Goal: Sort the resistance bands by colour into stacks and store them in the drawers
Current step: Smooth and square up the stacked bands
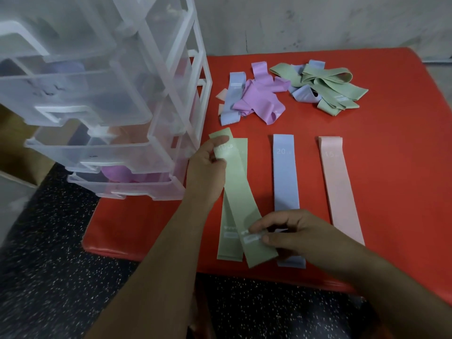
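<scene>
Nearest me, my right hand pinches the near end of the top green band in its fingers. My left hand pinches the far end, I'd judge to square it onto the lower green band. A blue band and a pink band lie apart on the red surface. The drawer unit holds something purple in its lowest drawer. Unsorted bands lie farthest.
</scene>
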